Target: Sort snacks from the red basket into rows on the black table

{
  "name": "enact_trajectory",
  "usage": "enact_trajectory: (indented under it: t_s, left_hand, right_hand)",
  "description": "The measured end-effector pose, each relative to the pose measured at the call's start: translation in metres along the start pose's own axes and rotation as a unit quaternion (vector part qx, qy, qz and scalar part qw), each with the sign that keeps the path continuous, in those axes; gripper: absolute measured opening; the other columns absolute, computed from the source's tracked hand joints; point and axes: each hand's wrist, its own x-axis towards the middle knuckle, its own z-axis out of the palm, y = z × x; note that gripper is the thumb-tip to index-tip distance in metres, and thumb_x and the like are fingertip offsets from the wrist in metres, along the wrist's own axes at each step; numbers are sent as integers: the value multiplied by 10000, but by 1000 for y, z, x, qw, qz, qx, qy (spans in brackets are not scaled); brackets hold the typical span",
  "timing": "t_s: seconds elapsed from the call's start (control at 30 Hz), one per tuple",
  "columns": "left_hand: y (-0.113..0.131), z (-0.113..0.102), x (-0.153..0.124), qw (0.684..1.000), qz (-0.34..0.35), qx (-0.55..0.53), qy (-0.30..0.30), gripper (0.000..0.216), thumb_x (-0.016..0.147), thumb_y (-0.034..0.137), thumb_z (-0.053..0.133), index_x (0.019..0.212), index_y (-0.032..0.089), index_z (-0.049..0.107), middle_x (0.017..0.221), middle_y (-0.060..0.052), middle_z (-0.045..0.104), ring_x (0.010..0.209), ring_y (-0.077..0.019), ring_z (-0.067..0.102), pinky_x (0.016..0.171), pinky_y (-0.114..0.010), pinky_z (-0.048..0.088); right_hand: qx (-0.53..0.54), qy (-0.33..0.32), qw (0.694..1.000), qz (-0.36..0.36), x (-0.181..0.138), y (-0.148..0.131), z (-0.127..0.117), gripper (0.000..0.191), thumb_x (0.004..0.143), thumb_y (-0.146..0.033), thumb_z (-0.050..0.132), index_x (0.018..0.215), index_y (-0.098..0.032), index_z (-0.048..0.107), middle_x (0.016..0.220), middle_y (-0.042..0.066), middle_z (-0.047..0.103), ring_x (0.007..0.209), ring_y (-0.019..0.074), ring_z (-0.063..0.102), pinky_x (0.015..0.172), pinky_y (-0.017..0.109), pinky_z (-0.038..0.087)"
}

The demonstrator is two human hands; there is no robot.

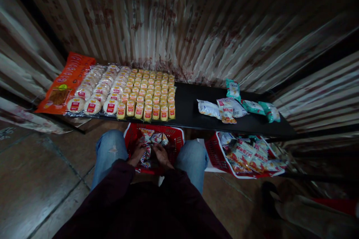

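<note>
Both my hands are down inside a red basket (176,139) that stands between my knees and holds small striped snack packets (156,138). My left hand (138,154) is at the basket's left side, fingers bent against a snack packet (147,153) in the middle. From the right, my right hand (162,154) reaches in with its fingers curled at the same packet. The fingertips are dark and partly hidden among the packets. Just beyond the basket is the edge of a black shelf (187,104).
On the shelf's left lie an orange bag (66,82), rows of round wrapped crackers (92,106) and yellow wrapped rolls (138,110). White packets (209,108) and green packets (253,107) lie to the right. A fuller red basket (214,153) stands right. Another person's shoe (269,196) is lower right.
</note>
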Motion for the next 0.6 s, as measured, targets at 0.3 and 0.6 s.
enact_trajectory:
  t_s: [0.3, 0.6]
  left_hand:
    - [20, -7, -17, 995, 13, -100, -11, 235, 695, 275, 547, 855, 142, 655, 1019, -82, 705, 963, -206, 639, 771, -281, 502]
    - [20, -8, -24, 996, -24, -81, -18, 276, 742, 329, 506, 918, 177, 656, 1051, -54, 687, 912, -186, 628, 564, -231, 467]
  right_hand:
    - [10, 106, 994, -15, -4, -4, -5, 253, 740, -463, 519, 720, -218, 583, 720, -15, 647, 758, 172, 585, 737, 271, 453]
    - [-84, 170, 974, -123, -7, -6, -9, 232, 776, -411, 448, 707, -220, 561, 856, 29, 622, 848, 179, 568, 864, 304, 440]
